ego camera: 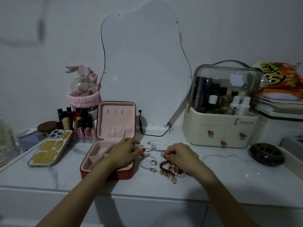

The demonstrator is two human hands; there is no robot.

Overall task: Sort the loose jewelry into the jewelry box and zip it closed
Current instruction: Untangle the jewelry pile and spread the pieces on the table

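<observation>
- I see the jewelry box [107, 167] lying open on the white marble-look tabletop [229, 174], its red shell toward me and its pink-lined lid standing upright at the back.
- My left hand [126, 153] rests over the right part of the box tray, fingers curled, thumb and fingertips reaching past the box edge to a silver chain [153, 149]. It looks like a pinch on the chain, but I cannot tell for certain.
- My right hand [179, 155] sits over the loose jewelry pile just right of the box, fingers bent down and closed in a narrow pinch. What it pinches is hidden under the fingers.
- Just below the right hand lies a red beaded bracelet [164, 166], touching a cluster of white and gold beads [173, 176].
- A small ring with a red accent [153, 162] lies between the two hands, beside a curved silver bangle [144, 166].
- A pearl strand [157, 142] lies farther back on the tabletop, beyond both hands.
- To the left of the box, a phone [50, 148] lies face down in a clear case with gold patches.
- Behind the box stands a wavy-edged mirror [144, 66], with a black cable [154, 134] at its foot.
- At right sits a cream cosmetics organizer [219, 128] with a clear domed lid, bottles inside.
- A dark round dish [266, 154] sits at the far right.
</observation>
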